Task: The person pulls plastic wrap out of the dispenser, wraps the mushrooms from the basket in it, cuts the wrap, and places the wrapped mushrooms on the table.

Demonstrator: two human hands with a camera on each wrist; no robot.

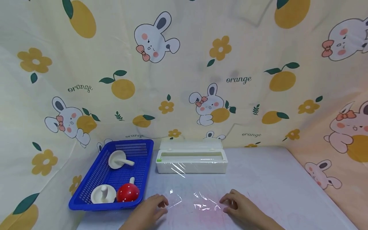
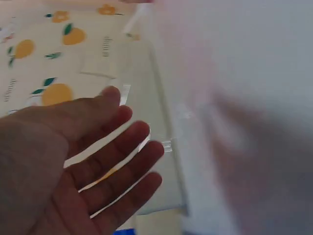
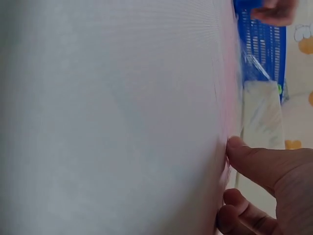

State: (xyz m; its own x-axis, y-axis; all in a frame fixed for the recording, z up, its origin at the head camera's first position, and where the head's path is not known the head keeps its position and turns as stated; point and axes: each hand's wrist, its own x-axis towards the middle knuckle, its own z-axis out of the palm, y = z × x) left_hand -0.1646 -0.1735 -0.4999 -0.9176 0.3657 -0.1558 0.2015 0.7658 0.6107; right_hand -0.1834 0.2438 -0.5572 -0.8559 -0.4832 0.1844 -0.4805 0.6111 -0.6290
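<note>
A sheet of clear plastic film (image 1: 201,203) stretches from the front of a white cling film box (image 1: 191,167) over the table, visible by its shiny creases. My left hand (image 1: 150,210) is at the film's left side, thumb and fingers apart. In the left wrist view the fingers of the left hand (image 2: 112,161) are spread and loosely bent, with nothing between them. At the film's right side, my right hand (image 1: 244,209) has its thumb and fingertips low at the tabletop, a gap between them. The right wrist view has the right thumb (image 3: 254,159) touching down beside the film.
Left of the box stands a blue plastic basket (image 1: 149,159). It holds a red mushroom-shaped piece (image 1: 127,192) with white dots and two white mushroom-shaped pieces, one (image 1: 117,159) at the back. A printed cloth (image 1: 184,73) hangs behind the table (image 1: 264,179).
</note>
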